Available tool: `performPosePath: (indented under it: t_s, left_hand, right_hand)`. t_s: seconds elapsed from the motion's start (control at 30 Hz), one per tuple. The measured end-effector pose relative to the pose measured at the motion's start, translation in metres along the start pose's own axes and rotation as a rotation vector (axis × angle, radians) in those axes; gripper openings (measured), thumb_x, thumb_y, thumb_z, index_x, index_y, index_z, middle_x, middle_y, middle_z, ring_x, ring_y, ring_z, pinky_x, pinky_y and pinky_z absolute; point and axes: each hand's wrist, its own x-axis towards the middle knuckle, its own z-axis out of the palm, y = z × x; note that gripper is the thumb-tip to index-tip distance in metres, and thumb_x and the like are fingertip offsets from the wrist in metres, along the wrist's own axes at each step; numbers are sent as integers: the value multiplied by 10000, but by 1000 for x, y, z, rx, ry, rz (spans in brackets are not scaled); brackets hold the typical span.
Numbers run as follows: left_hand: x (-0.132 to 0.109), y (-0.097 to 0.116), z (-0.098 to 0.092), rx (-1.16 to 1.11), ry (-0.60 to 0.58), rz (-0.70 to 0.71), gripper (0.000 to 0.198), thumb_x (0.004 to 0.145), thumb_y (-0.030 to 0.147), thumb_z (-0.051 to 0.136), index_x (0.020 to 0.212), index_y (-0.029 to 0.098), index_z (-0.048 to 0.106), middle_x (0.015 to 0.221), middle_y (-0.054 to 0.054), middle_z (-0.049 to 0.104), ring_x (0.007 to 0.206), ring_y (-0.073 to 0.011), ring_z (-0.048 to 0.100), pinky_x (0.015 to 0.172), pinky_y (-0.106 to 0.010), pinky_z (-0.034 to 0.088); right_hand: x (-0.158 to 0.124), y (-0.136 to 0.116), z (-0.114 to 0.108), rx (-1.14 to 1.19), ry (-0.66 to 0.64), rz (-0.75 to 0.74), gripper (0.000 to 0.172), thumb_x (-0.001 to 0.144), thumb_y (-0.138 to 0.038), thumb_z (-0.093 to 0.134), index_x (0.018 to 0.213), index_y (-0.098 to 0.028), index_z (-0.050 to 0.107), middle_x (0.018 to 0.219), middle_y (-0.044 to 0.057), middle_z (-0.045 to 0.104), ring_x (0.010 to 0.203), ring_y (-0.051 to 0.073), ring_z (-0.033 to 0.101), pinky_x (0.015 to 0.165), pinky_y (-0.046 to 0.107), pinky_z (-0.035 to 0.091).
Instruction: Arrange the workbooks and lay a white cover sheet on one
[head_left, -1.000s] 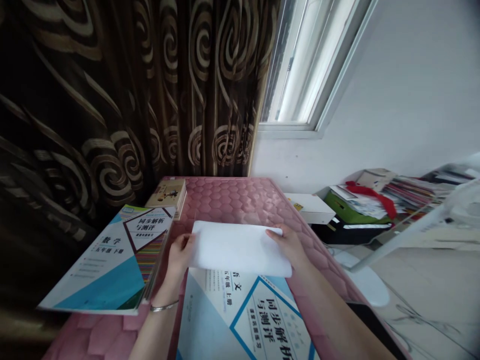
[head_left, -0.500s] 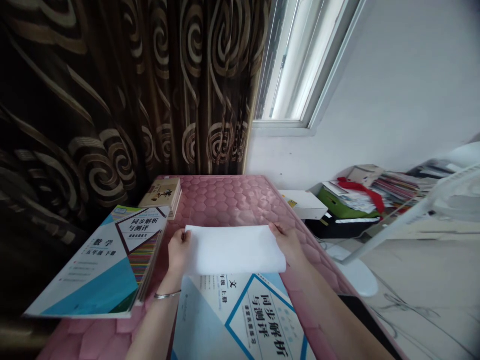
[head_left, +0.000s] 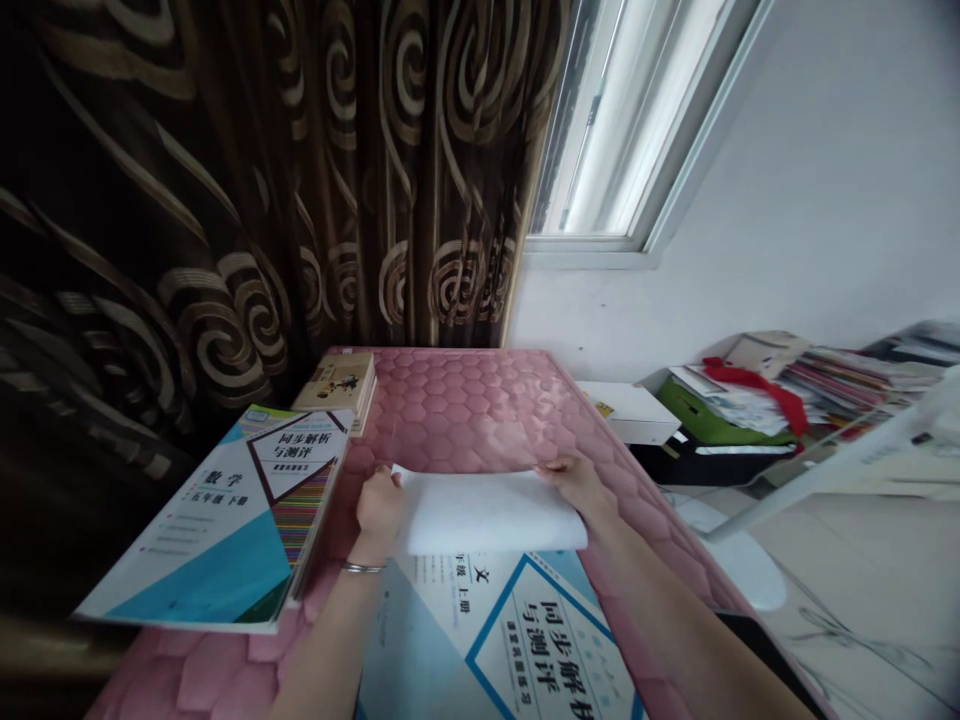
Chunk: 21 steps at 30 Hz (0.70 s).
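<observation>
A sheet of white paper (head_left: 491,512) is stretched between my two hands, its near part curving down over a blue and white workbook (head_left: 442,650). My left hand (head_left: 380,505), with a bracelet at the wrist, is closed on the paper's left far corner. At the right far corner, my right hand (head_left: 581,487) pinches the same sheet between thumb and fingers. The workbook lies on the pink quilted tabletop (head_left: 450,400), its upper part hidden behind the paper.
Left on the table lies a stack of workbooks (head_left: 217,530), with small brown books (head_left: 337,385) behind it. A patterned curtain (head_left: 420,170) hangs at the far edge. On the right are a white box (head_left: 630,412), a green bin of papers (head_left: 697,415) and a white fan (head_left: 840,470).
The paper's far edge has dropped slightly nearer the workbook, both hands still holding it. The whole view has shifted, so things appear a little further right.
</observation>
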Motion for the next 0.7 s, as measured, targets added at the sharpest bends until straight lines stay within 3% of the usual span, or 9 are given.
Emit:
performPosePath:
  t_s: [0.1, 0.17, 0.27, 0.37, 0.5, 0.6, 0.7]
  left_hand:
    - [3, 0, 2, -5, 28, -3, 257, 914, 261, 479, 1028, 111, 654, 967, -206, 717, 873, -259, 706, 680, -290, 469]
    - [5, 0, 3, -18, 48, 9, 260, 898, 260, 504, 1016, 89, 660, 960, -226, 709, 877, -278, 703, 678, -301, 468]
    - [9, 1, 3, -25, 72, 19, 280, 880, 249, 526, 1021, 44, 654, 955, -261, 691, 875, -315, 694, 685, -336, 473]
    - [12, 3, 4, -25, 96, 31, 284, 866, 238, 545, 1028, 26, 641, 1057, -277, 650, 946, -334, 668, 743, -358, 475]
    - [18, 5, 5, -68, 113, 53, 275, 830, 211, 580, 1006, 5, 631, 1151, -292, 591, 1087, -364, 599, 843, -365, 451]
    - [27, 6, 6, -134, 110, 32, 321, 783, 153, 599, 1051, -25, 591, 1145, -315, 584, 1097, -382, 585, 846, -373, 440]
    - [40, 5, 6, -232, 97, 10, 283, 724, 113, 618, 968, -29, 597, 1057, -310, 624, 1035, -384, 615, 820, -385, 442]
  right_hand:
    - [2, -19, -9, -142, -44, -18, 127, 629, -274, 712, 570, -193, 634, 640, 55, 695, 694, 219, 662, 660, 291, 467]
    - [-6, -41, -10, -262, -71, -108, 62, 688, -236, 690, 725, -186, 688, 814, 95, 728, 810, 243, 673, 754, 334, 472]
    - [-33, -84, 6, -275, -209, -377, 214, 820, -256, 604, 1003, -218, 708, 1151, 97, 686, 1050, 225, 630, 926, 335, 441]
    - [-65, -119, 36, -237, -457, -622, 416, 880, -380, 560, 1267, -237, 609, 1418, 86, 513, 1327, 242, 431, 1107, 408, 304]
    - [-89, -138, 66, -328, -616, -575, 577, 912, -532, 453, 1426, -270, 442, 1558, 82, 285, 1436, 353, 200, 1102, 640, 164]
    - [-95, -139, 73, -354, -657, -538, 598, 928, -572, 372, 1449, -281, 400, 1571, 88, 249, 1441, 373, 158, 1074, 688, 138]
    - [-98, -139, 76, -367, -674, -541, 603, 930, -593, 339, 1453, -296, 390, 1574, 92, 244, 1442, 375, 145, 1067, 700, 107]
